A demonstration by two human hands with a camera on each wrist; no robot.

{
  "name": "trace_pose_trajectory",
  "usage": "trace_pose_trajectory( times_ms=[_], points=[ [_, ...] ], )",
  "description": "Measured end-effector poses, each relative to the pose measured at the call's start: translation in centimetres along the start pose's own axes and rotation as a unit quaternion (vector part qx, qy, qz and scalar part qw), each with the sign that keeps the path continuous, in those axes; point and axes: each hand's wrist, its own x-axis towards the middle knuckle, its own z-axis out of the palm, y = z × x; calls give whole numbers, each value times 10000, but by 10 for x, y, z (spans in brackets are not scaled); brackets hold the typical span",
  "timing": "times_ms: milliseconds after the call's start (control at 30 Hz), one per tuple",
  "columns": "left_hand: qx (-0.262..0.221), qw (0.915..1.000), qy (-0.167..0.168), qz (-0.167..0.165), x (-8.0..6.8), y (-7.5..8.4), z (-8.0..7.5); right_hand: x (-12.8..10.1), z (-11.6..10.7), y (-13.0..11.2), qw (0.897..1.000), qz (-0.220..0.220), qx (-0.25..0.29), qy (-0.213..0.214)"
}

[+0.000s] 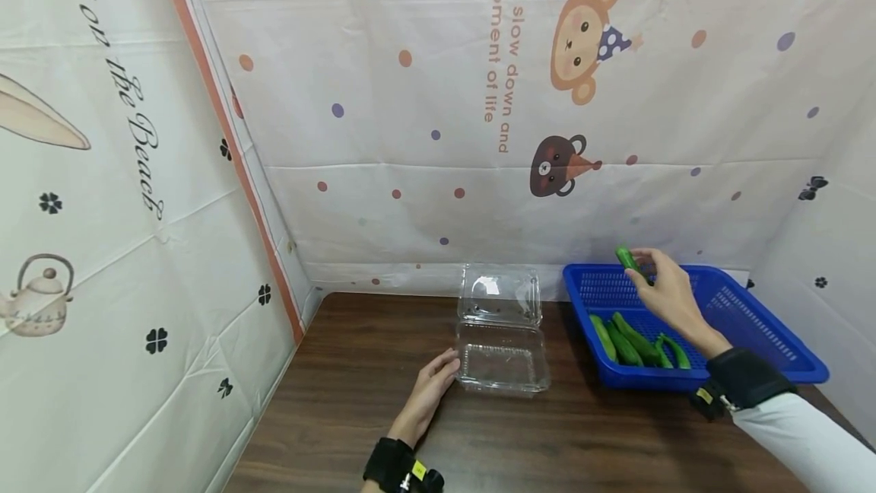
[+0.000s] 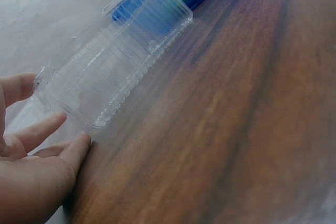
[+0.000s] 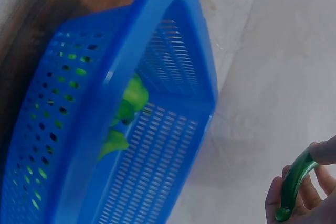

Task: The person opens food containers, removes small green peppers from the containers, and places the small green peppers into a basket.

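My right hand (image 1: pixel 664 291) holds a green pepper (image 1: pixel 626 259) above the far side of a blue basket (image 1: pixel 773 333). The right wrist view shows the same curved pepper (image 3: pixel 298 182) between thumb and fingers. Several more green peppers (image 1: pixel 633 341) lie in the basket's left part. A clear plastic box (image 1: pixel 503 360) stands on the table with its lid (image 1: pixel 499 295) folded back. At the box's left side is my left hand (image 1: pixel 430 390), its fingers extended. In the left wrist view, its fingertips are at the end of the clear box (image 2: pixel 115 61).
The brown wooden table (image 1: pixel 342 402) runs up to a white printed cloth (image 1: pixel 383 128) hanging at the back. More printed cloth (image 1: pixel 198 280) hangs on the left, and another stretch (image 1: pixel 835 249) on the right. The basket stands to the right of the box.
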Motion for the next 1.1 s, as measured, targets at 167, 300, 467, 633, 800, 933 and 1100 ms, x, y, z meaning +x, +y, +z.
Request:
trace_pose_trajectory(
  times_ms=[167, 300, 467, 633, 800, 933, 1100],
  points=[
    [23, 10000, -13, -31, 0, 0, -1, -6, 3, 4, 9998, 144, -23, -164],
    [43, 10000, -34, -2, 2, 1, -1, -9, 6, 6, 9993, 280, -65, -229],
    [79, 9999, -54, -40, 2, 2, -1, -13, 12, 12, 9992, 307, -105, -234],
    [63, 9999, -62, -113, -1, 2, -1, -15, 16, 19, 9993, 255, -53, -251],
    [52, 10000, -61, -50, 0, 1, -1, -16, 32, 59, 9997, 232, 54, -108],
    [71, 9999, -81, -25, 1, 1, -2, -20, 40, 79, 9995, 276, 71, -142],
    [43, 9999, -71, -83, 1, 0, -2, -28, 28, 50, 9988, 189, -18, -455]
  ],
)
